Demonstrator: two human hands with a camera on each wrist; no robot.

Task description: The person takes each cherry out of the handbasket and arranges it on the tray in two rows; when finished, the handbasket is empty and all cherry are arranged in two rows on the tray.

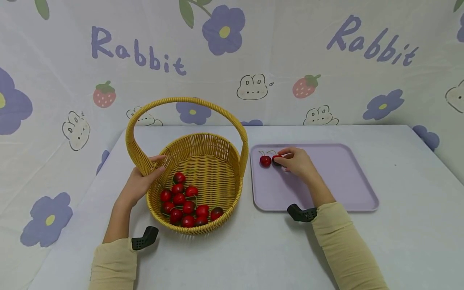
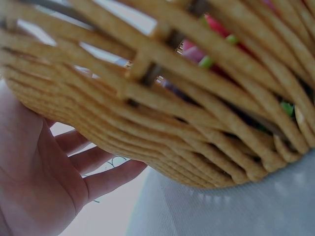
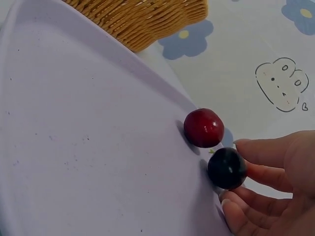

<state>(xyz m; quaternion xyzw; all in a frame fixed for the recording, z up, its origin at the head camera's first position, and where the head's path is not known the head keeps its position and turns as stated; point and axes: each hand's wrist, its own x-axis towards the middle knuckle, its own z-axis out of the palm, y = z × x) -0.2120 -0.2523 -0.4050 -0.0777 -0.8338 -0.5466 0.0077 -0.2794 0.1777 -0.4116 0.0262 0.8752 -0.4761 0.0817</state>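
My left hand (image 1: pixel 135 186) grips the yellow wicker basket (image 1: pixel 214 173) at its left rim, by the foot of the tall handle. Several red cherries (image 1: pixel 179 199) lie in the basket, mostly in its near left part. Over the far left corner of the lilac tray (image 1: pixel 340 177), my right hand (image 1: pixel 299 163) pinches a dark-sided cherry (image 3: pixel 227 168) between thumb and fingers. Close beside it on the tray is a red cherry (image 3: pixel 204 128). Both of these have thin stems in the head view. The left wrist view shows the basket's woven side close up, with fingers stretched beside it.
The tray stands just right of the basket, with a narrow gap between them. A white cloth (image 1: pixel 232 257) covers the table. Behind rises a patterned backdrop (image 1: pixel 282 52) with flowers and rabbits. The basket's handle (image 1: pixel 188 100) arches high over its opening.
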